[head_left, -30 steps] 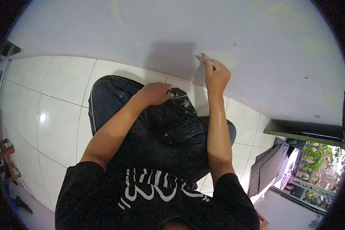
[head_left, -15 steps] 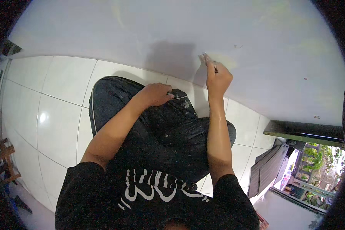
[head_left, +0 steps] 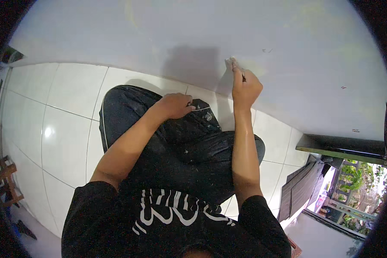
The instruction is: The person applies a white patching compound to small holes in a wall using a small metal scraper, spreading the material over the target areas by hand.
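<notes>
I sit on a white tiled floor [head_left: 73, 107] facing a pale wall [head_left: 193, 38]. My right hand [head_left: 244, 88] is raised against the wall, shut on a small scraper-like tool [head_left: 233, 64] whose pale tip touches the wall surface. My left hand [head_left: 176, 105] rests on my raised knee in dark paint-specked trousers [head_left: 189, 137], fingers curled, holding nothing that I can see. My shadow falls on the wall just left of the tool.
A dark door frame [head_left: 344, 148] stands at the right with an open doorway and green plants [head_left: 352, 185] beyond. A small wooden stand [head_left: 6, 180] sits at the far left edge. A few small marks dot the wall at the right.
My right hand has moved slightly up and to the right along the wall with the tool. The left hand stays on the knee.
</notes>
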{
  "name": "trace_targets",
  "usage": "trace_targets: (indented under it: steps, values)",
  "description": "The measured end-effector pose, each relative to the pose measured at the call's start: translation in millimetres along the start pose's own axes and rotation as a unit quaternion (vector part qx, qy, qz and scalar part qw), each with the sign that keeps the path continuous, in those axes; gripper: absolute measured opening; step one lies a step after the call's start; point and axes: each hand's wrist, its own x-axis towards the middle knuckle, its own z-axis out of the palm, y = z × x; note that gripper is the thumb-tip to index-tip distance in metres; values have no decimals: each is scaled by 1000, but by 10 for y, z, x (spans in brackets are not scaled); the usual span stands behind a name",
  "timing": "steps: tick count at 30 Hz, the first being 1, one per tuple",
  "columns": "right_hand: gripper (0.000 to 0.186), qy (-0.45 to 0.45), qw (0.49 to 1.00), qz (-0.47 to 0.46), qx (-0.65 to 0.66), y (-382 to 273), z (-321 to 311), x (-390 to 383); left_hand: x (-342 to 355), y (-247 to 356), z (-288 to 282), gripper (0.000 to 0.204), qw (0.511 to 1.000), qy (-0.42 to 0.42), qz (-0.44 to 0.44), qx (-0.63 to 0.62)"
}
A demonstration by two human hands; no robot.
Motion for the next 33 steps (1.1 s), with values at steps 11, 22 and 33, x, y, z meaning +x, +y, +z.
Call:
trace_targets:
  steps: [11,22,33]
  values:
    - [40,32,999,-26,9,21,38,33,34,-54,67,46,1000,0,0,-15]
    - [34,66,995,-68,21,-44,-34,28,21,-41,59,44,1000,12,18,-3]
    - [26,22,999,-29,15,0,-5,14,24,-93,118,46,999,30,23,4]
